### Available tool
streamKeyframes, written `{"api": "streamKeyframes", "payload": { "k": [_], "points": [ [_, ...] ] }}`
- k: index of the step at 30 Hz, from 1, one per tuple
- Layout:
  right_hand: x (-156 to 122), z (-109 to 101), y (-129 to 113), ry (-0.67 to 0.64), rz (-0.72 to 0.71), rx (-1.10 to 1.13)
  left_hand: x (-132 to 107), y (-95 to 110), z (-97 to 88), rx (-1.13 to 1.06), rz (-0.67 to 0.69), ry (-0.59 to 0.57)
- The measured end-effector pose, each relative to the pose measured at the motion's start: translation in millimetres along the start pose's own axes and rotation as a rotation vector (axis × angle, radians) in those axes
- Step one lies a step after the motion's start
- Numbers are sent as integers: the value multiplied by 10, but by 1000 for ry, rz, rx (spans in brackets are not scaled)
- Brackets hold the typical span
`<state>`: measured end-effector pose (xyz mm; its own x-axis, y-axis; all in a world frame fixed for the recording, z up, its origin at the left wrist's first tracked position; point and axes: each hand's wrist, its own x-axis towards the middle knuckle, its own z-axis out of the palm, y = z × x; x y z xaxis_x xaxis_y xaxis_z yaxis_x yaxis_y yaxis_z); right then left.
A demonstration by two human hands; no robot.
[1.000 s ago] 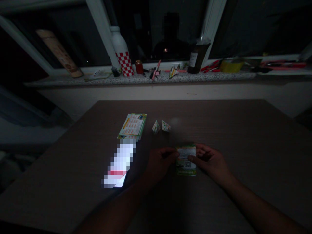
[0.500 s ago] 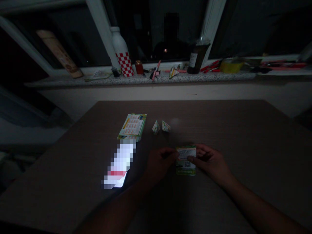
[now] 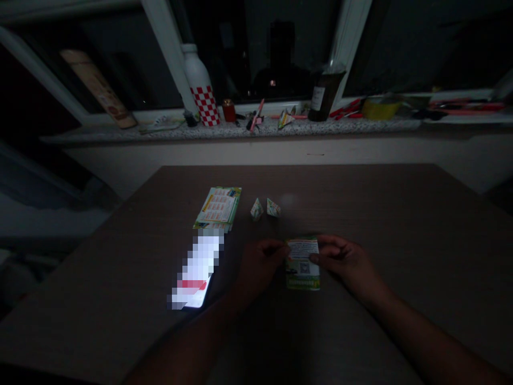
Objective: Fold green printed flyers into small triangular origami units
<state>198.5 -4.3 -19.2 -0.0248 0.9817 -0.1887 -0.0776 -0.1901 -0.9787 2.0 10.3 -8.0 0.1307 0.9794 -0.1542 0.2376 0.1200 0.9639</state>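
Observation:
A small printed paper sheet [image 3: 303, 270], green along its lower edge and marked with a square code, is held between both hands above the table. My left hand [image 3: 262, 262] pinches its upper left edge. From the other side my right hand [image 3: 344, 262] grips it, thumb on the front and fingers behind. Beyond the hands stand two little folded paper pieces, a left one [image 3: 257, 209] and a right one [image 3: 273, 208]. To the left lies a stack of similar printed sheets [image 3: 217, 207], with a lit phone [image 3: 198, 267] just in front of it.
The brown wooden table [image 3: 360, 198] meets a wall below a granite windowsill [image 3: 256, 127]. On the sill stand a white bottle with red checks [image 3: 203, 91], a small red jar [image 3: 228, 110], a dark pouch [image 3: 324, 96], a yellow roll [image 3: 380, 108] and a tall tube [image 3: 98, 88].
The paper sheet has shifted slightly left, together with both hands. The phone, the stack and the folded pieces have stayed in place.

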Motion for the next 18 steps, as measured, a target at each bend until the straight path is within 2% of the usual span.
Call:
{"api": "streamKeyframes", "payload": {
  "k": [7, 13, 18],
  "points": [
    [14, -15, -4, 7, 18, -41, 2, 49, -15, 80, 44, -2],
    [36, -66, 51, 53, -192, -383, 46, 8, -56, 257, 55, 10],
    [68, -76, 122, 24, -318, -487, 86, -35, -54, 407, 55, -6]
  ]
}}
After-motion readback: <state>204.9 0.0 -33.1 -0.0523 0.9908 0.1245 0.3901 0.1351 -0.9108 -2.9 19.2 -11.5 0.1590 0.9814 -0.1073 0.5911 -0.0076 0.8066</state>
